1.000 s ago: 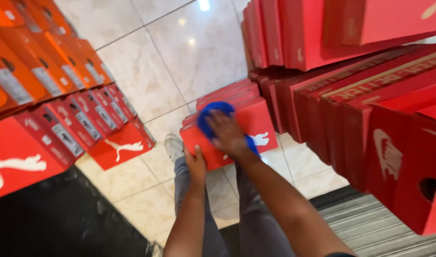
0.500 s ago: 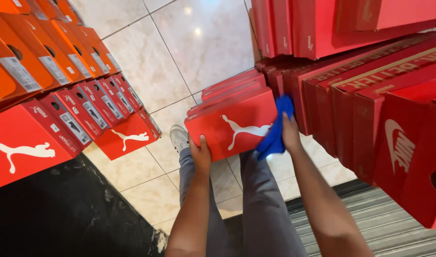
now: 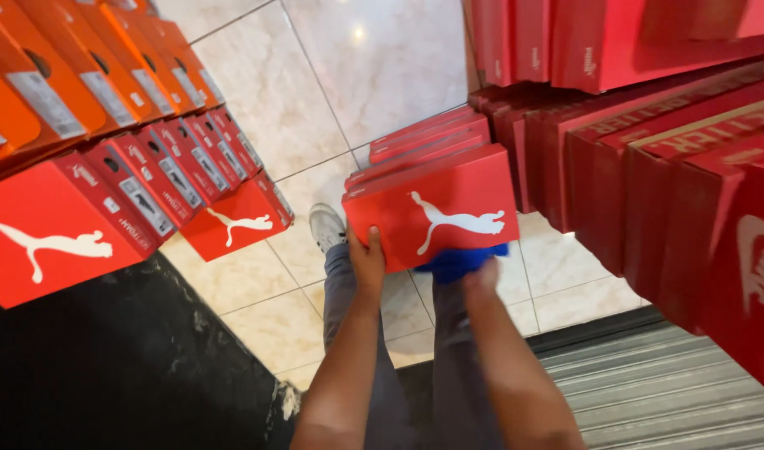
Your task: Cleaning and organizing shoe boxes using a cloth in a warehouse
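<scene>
We look down past our own arms at a red shoebox that tops a short stack of like boxes on the pale tiled floor. Its lid faces up and shows a white leaping-animal mark. Our left hand grips the box at its near left corner, the thumb laid on the lid and the other fingers hidden beneath the edge, so the hand is closed on the cardboard. Our right hand sits at the near edge of the same box, bunched on a blue cloth that is pressed against the box's front rim; the fingers are mostly covered by the cloth, so we cannot tell how tightly they curl, only that the cloth is held under them. Below the box we see grey trouser legs and a white shoe planted on the tiles just to the left of the stack. To the left, rows of red and orange boxes lean in tiers; to the right, taller stacks of dark red boxes rise close beside the held box.
</scene>
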